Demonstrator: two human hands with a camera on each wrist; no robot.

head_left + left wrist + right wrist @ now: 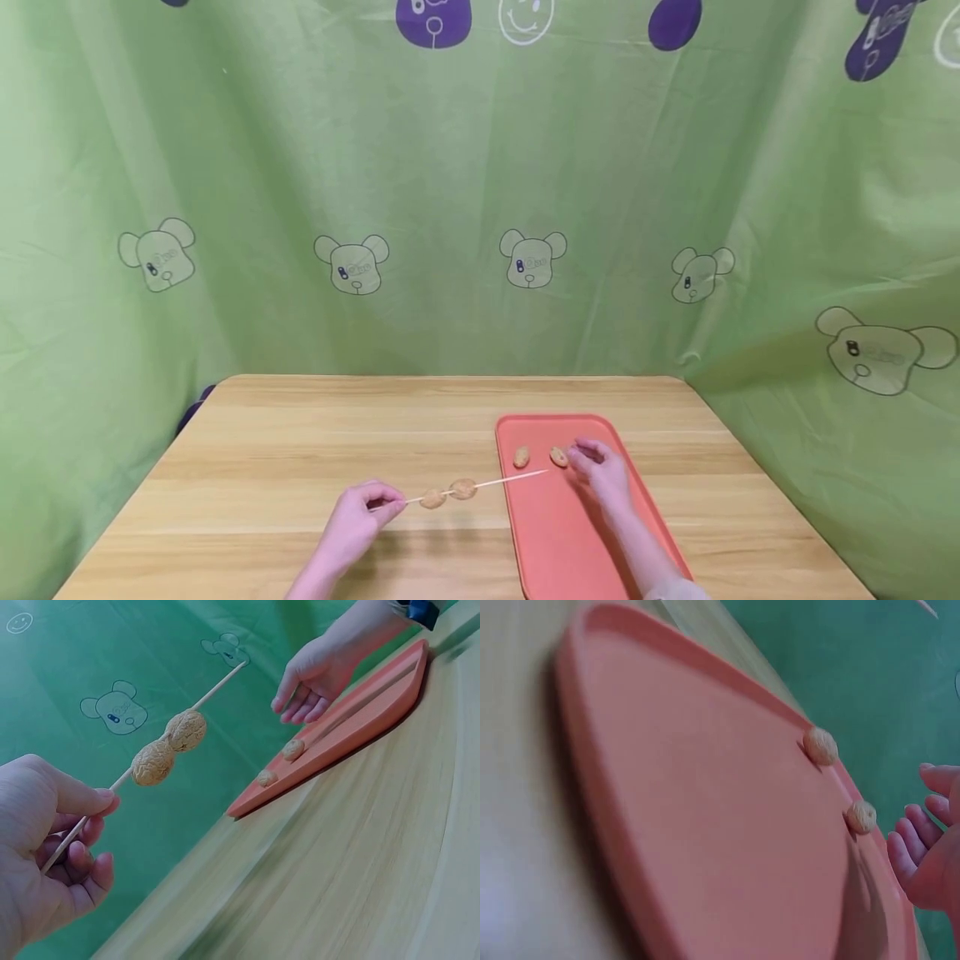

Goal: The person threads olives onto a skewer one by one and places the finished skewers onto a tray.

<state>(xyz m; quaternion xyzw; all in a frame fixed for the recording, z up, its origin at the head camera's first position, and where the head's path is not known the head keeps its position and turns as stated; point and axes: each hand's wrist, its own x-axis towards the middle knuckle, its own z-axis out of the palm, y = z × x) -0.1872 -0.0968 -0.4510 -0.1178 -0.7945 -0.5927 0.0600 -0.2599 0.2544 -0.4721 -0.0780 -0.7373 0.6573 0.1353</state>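
Observation:
My left hand (357, 518) pinches a thin wooden skewer (510, 479) near its lower end, thumb against fingers. Two wrinkled tan balls (169, 750), walnut-like in look, are threaded side by side along its middle. The skewer's bare tip points right, over the tray in the head view. My right hand (602, 477) hovers above the tray with its fingers loosely bent and nothing in them. Nearest to it lies one tan ball (558, 457), apart from the fingers in the right wrist view. Another loose ball (521, 457) sits to its left.
A shallow coral-red tray (555, 542) with a raised rim lies lengthwise on the right part of the wooden table (300, 442). Green curtains (450, 167) with bear-head prints hang behind and at both sides.

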